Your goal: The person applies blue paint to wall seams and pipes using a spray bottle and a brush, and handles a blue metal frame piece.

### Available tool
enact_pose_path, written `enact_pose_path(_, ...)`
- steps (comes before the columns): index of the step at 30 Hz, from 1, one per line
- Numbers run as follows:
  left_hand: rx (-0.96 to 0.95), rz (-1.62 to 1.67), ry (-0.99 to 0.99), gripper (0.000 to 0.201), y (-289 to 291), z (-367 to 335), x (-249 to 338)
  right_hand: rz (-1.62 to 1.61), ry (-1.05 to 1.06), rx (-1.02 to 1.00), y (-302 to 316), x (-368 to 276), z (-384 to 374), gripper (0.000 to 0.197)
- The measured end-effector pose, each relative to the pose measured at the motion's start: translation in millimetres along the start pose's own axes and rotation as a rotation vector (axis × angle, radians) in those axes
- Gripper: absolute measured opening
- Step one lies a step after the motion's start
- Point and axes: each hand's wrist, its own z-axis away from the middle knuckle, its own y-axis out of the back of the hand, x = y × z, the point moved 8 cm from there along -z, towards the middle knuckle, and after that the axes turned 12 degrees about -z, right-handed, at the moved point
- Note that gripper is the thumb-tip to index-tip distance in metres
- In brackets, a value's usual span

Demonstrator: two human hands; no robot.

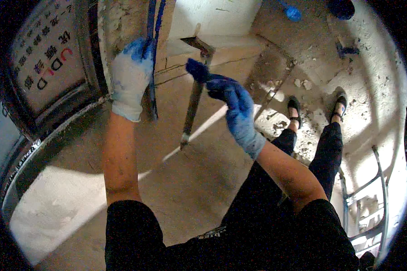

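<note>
Both my hands wear white gloves with blue-stained fingers. At the upper left, my left hand (132,77) is raised, its fingers curled closed on a long dark blue strip (153,97) that runs up beside the wall. My right hand (237,108) is closed round the handle of a paintbrush (196,70). The brush's dark blue bristles point left, apart from the strip. Most of its handle hides behind my fingers. Below the bristles, a narrow dark groove (193,110) runs down the bare plaster wall.
To the left stands a dark-framed panel (49,58) bearing printed characters. At lower right is a metal frame with rungs (377,198). Debris lies on the rough floor (316,67) around my black shoes (294,110). A round blue thing (293,13) shows at the top right.
</note>
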Motion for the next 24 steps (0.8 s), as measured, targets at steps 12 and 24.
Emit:
enact_pose_path(12, 0.201, 0.636, 0.905, 0.016, -16, 213, 35, 0.486, -0.172, -0.057, 66, -131, 24, 0.038)
enact_pose_path(24, 0.524, 0.958, 1.018, 0.011, -86, 235, 91, 0.746, -0.131, -0.226, 58, -144, 4, 0.043)
